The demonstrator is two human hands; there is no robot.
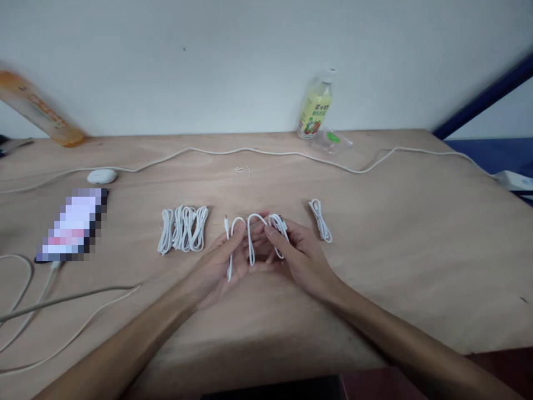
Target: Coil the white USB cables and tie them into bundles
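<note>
Between my two hands, above the wooden table (395,250), is a white charging cable (251,241) laid in loose loops. My left hand (227,255) pinches one part of it, and a plug end sticks up beside the thumb. My right hand (297,247) grips the gathered loops at the other side, its thumb pressed on them. To the left lies a row of several folded white cable bundles (183,229). One more white cable bundle (320,220) lies alone just right of my right hand.
At the left are a phone (75,222) with a cord plugged in and a white earbud case (101,176). A long white cord (287,153) crosses the back. Bottles stand by the wall: a yellow-labelled one (316,108) and an orange one (41,111). Small white scraps (242,169) lie mid-table.
</note>
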